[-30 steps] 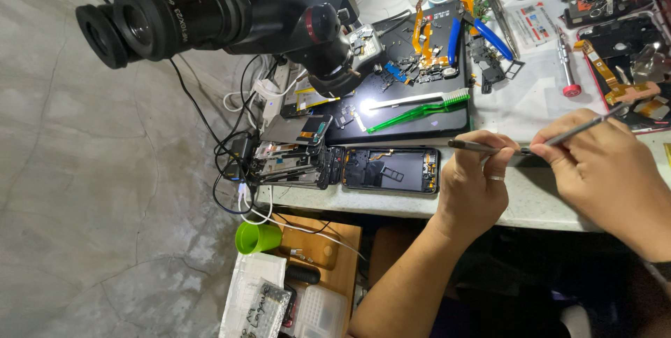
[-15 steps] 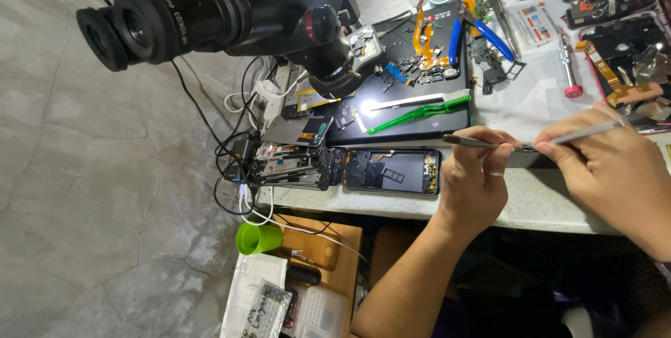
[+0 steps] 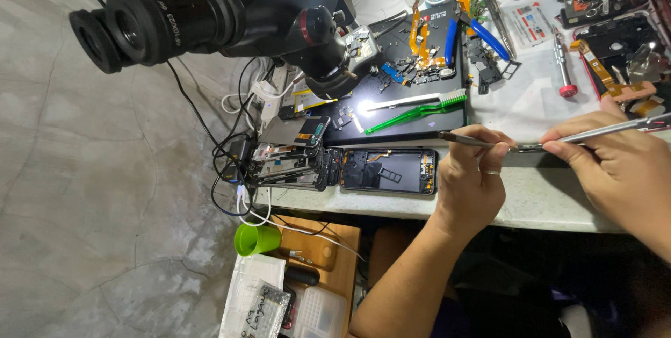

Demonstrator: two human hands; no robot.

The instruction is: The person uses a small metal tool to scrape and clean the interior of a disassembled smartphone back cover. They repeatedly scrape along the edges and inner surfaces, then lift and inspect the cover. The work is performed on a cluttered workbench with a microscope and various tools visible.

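Even, soft daylight; a bright glare spot on the dark mat (image 3: 363, 106) under the microscope (image 3: 231, 9); edges bend slightly.

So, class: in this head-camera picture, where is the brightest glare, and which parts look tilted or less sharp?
Head view: the strongest glare is a white hotspot on the dark work mat beneath the microscope; the whole scene is tilted, the bench edge running aslant; the left hand and right hand are fairly sharp, as are the tweezers; the space under the bench is dim.

Left hand (image 3: 470, 184) raised, forearm angled up from below, fingers pinched shut. Right hand (image 3: 618, 170) opposite, fingertips pinched, nearly touching left.
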